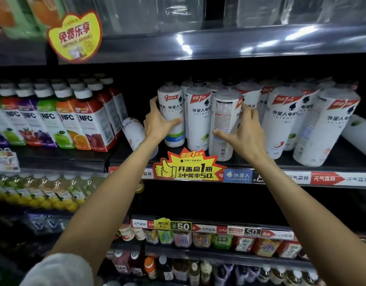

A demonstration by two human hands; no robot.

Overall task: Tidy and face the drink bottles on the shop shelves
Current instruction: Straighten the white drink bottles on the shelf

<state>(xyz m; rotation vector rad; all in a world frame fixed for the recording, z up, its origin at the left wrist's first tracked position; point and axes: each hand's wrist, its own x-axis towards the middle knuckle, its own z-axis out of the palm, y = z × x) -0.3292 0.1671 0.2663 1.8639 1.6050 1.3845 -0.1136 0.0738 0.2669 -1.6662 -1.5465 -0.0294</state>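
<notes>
White Alienergy drink bottles stand in rows on the middle shelf [281,162]. My left hand [157,122] grips the leftmost upright bottle [171,104], whose label faces front. My right hand [242,135] holds a bottle [224,118] at the shelf front, thumb across its lower part and fingers round its right side; its back label with barcode faces me. Between them stands a lime-label bottle [197,120]. One white bottle [134,134] leans tilted behind my left wrist. Further white bottles [326,124] at the right lean leftwards.
NFC juice cartons [64,118] fill the shelf at the left. A yellow promo sign [188,165] hangs on the shelf edge below my hands. Lemon drinks [44,190] and small colourful bottles [219,242] sit on lower shelves. Clear plastic-wrapped packs [157,11] sit on the top shelf.
</notes>
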